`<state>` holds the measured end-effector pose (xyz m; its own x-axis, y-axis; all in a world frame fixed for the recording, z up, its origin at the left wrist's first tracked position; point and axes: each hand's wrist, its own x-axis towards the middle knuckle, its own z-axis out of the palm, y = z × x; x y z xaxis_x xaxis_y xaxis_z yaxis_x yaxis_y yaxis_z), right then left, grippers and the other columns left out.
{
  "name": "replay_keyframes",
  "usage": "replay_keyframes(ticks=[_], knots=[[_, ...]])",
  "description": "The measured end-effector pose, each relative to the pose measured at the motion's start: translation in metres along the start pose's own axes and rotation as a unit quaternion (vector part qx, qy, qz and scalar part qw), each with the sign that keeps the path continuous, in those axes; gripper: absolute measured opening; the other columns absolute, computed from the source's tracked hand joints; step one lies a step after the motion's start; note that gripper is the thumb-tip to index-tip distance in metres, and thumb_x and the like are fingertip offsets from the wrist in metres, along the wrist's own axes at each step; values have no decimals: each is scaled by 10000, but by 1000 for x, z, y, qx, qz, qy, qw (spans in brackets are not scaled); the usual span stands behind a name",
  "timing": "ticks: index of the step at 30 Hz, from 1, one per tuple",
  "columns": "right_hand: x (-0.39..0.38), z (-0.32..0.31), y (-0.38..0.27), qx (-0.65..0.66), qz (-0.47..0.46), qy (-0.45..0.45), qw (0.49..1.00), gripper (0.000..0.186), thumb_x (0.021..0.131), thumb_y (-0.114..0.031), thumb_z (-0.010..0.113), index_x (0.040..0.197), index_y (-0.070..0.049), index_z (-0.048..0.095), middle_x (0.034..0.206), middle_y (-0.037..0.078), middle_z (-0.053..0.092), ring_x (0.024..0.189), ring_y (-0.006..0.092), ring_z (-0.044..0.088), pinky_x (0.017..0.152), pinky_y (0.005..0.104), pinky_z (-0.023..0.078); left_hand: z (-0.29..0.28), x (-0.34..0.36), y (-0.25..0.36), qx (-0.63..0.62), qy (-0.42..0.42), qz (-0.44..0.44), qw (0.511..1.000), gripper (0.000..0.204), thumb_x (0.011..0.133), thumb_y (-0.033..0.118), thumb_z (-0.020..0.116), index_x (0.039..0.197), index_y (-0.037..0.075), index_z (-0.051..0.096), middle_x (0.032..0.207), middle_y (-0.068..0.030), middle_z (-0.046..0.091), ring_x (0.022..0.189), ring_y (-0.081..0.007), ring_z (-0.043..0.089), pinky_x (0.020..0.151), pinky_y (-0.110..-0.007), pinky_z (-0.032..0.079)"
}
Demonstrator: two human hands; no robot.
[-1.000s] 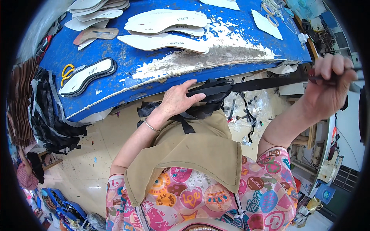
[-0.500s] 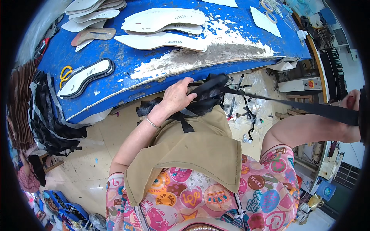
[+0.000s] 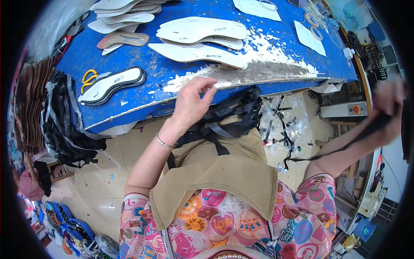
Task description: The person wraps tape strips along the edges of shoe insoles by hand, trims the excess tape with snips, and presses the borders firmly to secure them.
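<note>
A bundle of black fabric strips (image 3: pixel 235 114) lies across my lap, on a tan apron (image 3: pixel 215 166). Just above the bundle, by the table edge, my left hand (image 3: pixel 192 103) has its fingers curved and apart, with nothing in them. Out at the far right, my right hand (image 3: pixel 390 101) is smeared by motion. From it trails a single black strip (image 3: pixel 345 146), its loose end curving down across my forearm. A dark upright edge (image 3: pixel 406 129) stands beside that hand, cut off by the picture's rim.
The blue table (image 3: pixel 159 77) bears white insole shapes (image 3: pixel 202 30) in stacks, a black-edged insole pair (image 3: pixel 114 84) and yellow-handled scissors (image 3: pixel 89 77). More black strips (image 3: pixel 67 121) hang at its left end. Scraps (image 3: pixel 280 125) litter the floor beyond my lap. A person (image 3: pixel 29 183) is at far left.
My left hand has risen off the bundle. The strip in my right hand, earlier stretched from the bundle, now hangs free of it. My right hand has lifted slightly; the view has shifted.
</note>
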<state>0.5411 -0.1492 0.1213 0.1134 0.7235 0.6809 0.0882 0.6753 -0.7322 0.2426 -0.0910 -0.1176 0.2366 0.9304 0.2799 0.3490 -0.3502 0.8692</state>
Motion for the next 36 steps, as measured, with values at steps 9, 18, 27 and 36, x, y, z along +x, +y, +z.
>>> replay_keyframes(ticks=[9, 18, 27, 36], knots=[[-61, 80, 161, 64, 351, 82, 931, 117, 888, -175, 619, 951, -80, 595, 613, -20, 543, 469, 18, 409, 395, 166, 269, -42, 69, 7, 150, 101, 143, 973, 201, 748, 41, 656, 948, 34, 635, 917, -117, 619, 876, -286, 583, 781, -371, 468], [-83, 90, 206, 4, 370, 56, 927, 107, 906, -130, 563, 943, -31, 581, 796, 44, 673, 534, -1, 393, 473, 168, 309, -12, 96, -7, 214, -43, 220, 951, 428, 726, 180, 727, 1112, 56, 592, 1108, -121, 588, 1034, -290, 549, 887, -374, 450], [-147, 83, 230, -130, 310, 70, 939, 109, 887, -98, 588, 926, 4, 587, 836, 1, 619, 635, 25, 434, 585, 186, 379, 5, 83, -28, 282, -68, 236, 927, 423, 686, 318, 711, 1006, 61, 610, 1024, -92, 600, 961, -256, 572, 834, -361, 464], [-158, 98, 213, -304, 263, -63, 914, 79, 849, -29, 562, 925, -20, 544, 1162, 159, 598, 848, 269, 665, 691, 322, 516, 11, 88, -29, 364, -65, 257, 893, 368, 729, 357, 667, 962, 73, 637, 957, -68, 628, 874, -223, 610, 737, -332, 495]])
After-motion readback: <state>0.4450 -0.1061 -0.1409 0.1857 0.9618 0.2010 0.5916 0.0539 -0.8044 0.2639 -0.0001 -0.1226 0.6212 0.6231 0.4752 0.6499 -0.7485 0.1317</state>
